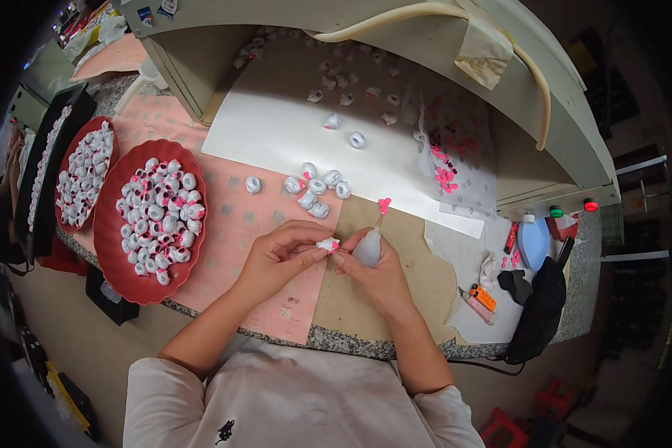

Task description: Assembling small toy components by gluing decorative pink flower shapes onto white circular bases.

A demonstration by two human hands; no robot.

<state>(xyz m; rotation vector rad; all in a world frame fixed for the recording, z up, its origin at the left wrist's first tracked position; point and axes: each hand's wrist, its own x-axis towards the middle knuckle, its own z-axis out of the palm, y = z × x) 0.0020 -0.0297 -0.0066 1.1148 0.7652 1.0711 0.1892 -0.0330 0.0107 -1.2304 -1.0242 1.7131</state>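
Between the fingertips of both my hands is a small white piece with a pink patch (326, 244). My left hand (280, 257) pinches it from the left. My right hand (384, 280) meets it with thumb and fingertips, and also keeps a translucent white squeeze bottle (367, 250) in its grip, narrow tip pointing away from me. At that tip shows a bright pink bow-shaped bit (384, 204); whether it is attached, I cannot tell. Just beyond my hands lies a loose group of white ring-like pieces (317, 185), some with pink parts.
Left, a red scalloped tray (106, 246) and a second red tray (63, 213) hold many such pieces. A grey cabinet-like hood (179, 75) arches over a white sheet (276, 134) with scattered pieces and pink bits. At right lie an orange lighter (483, 298), a blue dish (533, 244) and black cloth (539, 306).
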